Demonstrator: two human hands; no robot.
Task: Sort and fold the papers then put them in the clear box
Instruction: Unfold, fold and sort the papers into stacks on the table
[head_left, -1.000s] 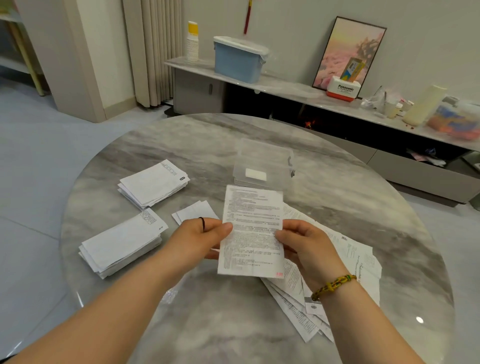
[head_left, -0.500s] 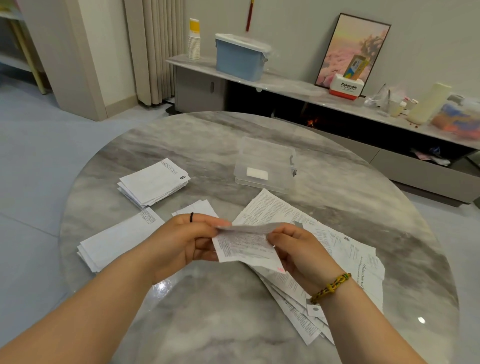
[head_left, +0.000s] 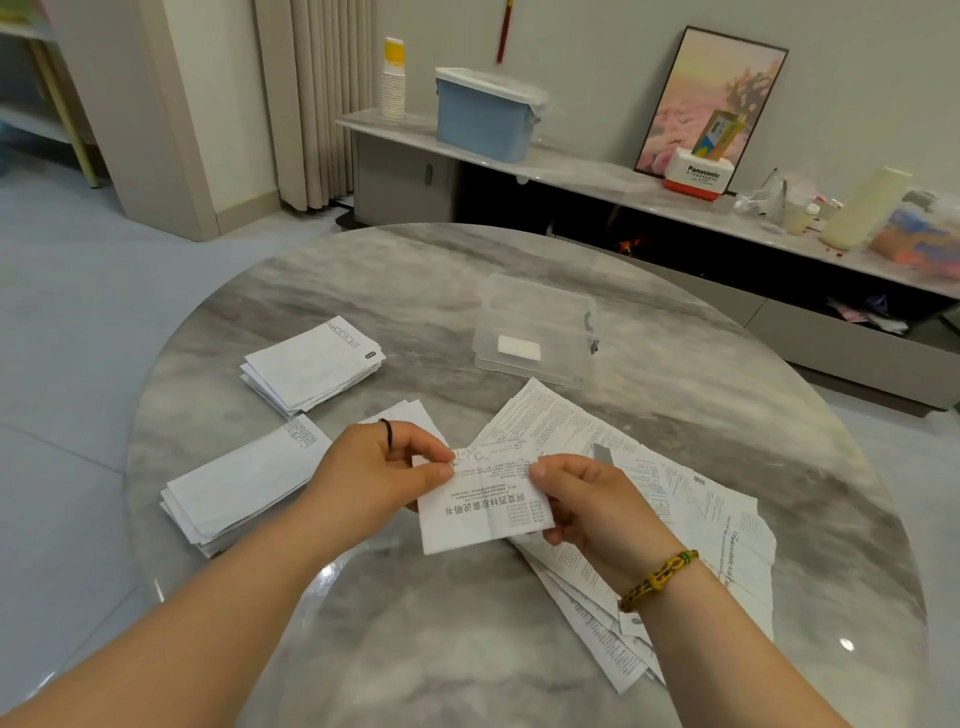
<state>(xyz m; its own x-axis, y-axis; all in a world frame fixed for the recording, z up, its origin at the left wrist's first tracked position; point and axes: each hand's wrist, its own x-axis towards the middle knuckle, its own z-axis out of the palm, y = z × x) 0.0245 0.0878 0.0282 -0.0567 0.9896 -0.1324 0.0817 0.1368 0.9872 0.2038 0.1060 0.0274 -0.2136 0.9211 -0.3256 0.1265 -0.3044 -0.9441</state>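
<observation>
Head view: both grips are on one folded sheet, low over the front-centre of the desk. Can't tell if its lower edge touches the surface.

- Left grip: thumb and forefinger pinch the sheet's upper left edge. Black ring on one finger.
- Right grip: thumb on top of the sheet's right side, other fingers curled underneath. Beaded bracelet on the wrist.
- Sheet: printed face up, heading reads upside down from this angle.
- Clear box: farther back on the desk, centre, well apart from both grips. One small white folded paper lies inside it.
- Loose papers: unfolded, fanned out flat on the desk under and to the right of the right grip.
- Far stack and near stack: folded papers, left of the left grip.
- Small stack: just behind the left grip, partly hidden by it.
</observation>
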